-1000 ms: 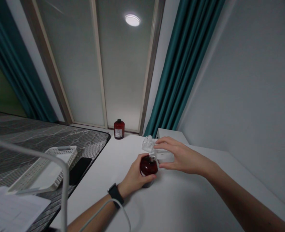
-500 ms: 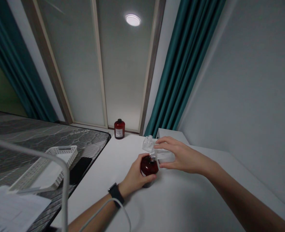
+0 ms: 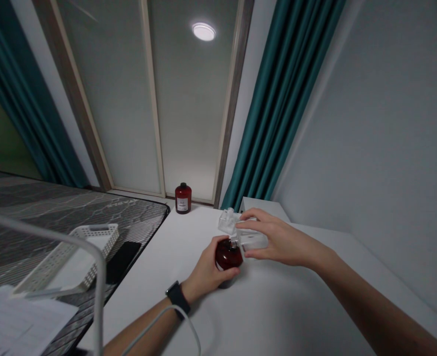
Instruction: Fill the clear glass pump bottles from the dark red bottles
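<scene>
Head view: left fingers (image 3: pixel 216 264) wrap a red bottle (image 3: pixel 229 253); right fingers (image 3: pixel 257 216) pinch a clear box (image 3: pixel 253 241).

Your left hand (image 3: pixel 207 269) wraps a dark red bottle (image 3: pixel 228 256) on the white worktop (image 3: pixel 159 301), and your right hand (image 3: pixel 279 242) grips a clear plastic case (image 3: pixel 253 241) just beside the bottle's top. A second red bottle (image 3: pixel 183 198) stands at the worktop's far end.
</scene>
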Motion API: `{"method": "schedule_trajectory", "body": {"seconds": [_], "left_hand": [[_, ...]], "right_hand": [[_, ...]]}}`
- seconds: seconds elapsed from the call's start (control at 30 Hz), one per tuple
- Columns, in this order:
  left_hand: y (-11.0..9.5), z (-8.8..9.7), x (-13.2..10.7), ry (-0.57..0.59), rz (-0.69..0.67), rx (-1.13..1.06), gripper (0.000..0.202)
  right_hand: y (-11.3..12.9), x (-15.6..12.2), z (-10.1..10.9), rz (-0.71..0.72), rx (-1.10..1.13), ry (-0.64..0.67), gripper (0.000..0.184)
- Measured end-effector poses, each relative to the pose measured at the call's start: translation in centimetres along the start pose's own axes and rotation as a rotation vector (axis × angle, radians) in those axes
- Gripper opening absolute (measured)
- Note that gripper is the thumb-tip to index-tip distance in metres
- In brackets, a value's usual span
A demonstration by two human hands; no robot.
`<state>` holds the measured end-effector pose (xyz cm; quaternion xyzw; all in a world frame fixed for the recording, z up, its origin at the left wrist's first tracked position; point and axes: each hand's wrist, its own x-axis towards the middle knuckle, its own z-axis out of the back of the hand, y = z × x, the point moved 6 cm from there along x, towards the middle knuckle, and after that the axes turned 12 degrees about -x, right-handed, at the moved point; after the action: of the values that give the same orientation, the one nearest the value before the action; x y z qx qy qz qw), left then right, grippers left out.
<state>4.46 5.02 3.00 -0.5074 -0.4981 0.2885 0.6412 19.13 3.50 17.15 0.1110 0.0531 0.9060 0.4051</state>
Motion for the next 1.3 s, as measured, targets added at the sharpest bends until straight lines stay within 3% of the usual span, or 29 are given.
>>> {"method": "schedule_trajectory", "body": {"seconds": [1.3], "left_hand": [[0.33, 0.08, -0.03, -0.006, 0.005, 0.024, 0.07]], "right_hand": [[0.11, 0.23, 0.05, 0.015, -0.04, -0.015, 0.053]]}}
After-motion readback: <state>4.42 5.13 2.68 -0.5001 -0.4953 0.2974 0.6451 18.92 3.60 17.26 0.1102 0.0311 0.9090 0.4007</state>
